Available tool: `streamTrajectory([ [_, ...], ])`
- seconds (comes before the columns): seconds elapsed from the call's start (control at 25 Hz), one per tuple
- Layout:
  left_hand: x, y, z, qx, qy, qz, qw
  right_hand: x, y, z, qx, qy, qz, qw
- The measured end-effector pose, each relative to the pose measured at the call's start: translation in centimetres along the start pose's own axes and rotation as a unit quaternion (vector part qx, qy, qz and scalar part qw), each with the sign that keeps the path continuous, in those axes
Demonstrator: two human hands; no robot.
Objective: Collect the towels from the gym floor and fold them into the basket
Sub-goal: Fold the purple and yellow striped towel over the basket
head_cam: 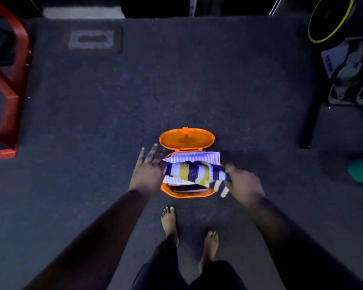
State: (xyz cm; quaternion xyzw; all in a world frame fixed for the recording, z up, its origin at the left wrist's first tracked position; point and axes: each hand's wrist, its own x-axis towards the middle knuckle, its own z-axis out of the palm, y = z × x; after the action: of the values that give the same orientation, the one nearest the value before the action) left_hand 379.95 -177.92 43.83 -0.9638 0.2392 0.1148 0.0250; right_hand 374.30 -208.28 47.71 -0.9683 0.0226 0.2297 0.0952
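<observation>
I stand barefoot over the orange basket (186, 193), which sits on the dark gym floor (176, 80) just below the middle of the frame, its lid (186, 138) hinged open and tipped back toward the top of the picture. My right hand (242, 182) grips one end of the purple, yellow and white striped towel (194, 172), which lies rolled across the basket's mouth with a tail hanging over the rim on the right side. My left hand (148, 170) is spread open, fingers straight, at the towel's other end beside the basket's left rim; whether it touches the cloth I cannot tell. Under the striped towel lies a pale, finely striped towel (194, 156), already in the basket, and something dark shows beneath at the near edge.

To do this step well, I judge I should tuck the hanging tail under first, so the bundle is shorter than the basket is wide. Then I press it down flat with my open left palm while my right lets go slowly, keeping the fold from springing loose. The lid needs room to close, so nothing should ride above the rim.
</observation>
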Motion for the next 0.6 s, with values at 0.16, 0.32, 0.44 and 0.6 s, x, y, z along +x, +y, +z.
streamTrajectory([
  [0.16,6.2,-0.7,3.5,-0.027,0.054,0.005,0.998,7.5,3.1,1.9,-0.019,0.060,-0.009,0.998],
  [0.32,8.6,0.8,13.7,-0.057,0.039,0.015,0.997,12.1,7.9,10.4,-0.013,0.065,-0.058,0.996],
  [0.44,7.7,3.3,23.3,-0.123,-0.067,0.005,0.990,14.0,10.4,17.5,-0.016,-0.067,-0.076,0.995],
  [0.6,7.0,4.8,32.5,-0.231,-0.172,-0.069,0.955,15.8,12.3,23.3,-0.029,-0.243,-0.080,0.966],
])
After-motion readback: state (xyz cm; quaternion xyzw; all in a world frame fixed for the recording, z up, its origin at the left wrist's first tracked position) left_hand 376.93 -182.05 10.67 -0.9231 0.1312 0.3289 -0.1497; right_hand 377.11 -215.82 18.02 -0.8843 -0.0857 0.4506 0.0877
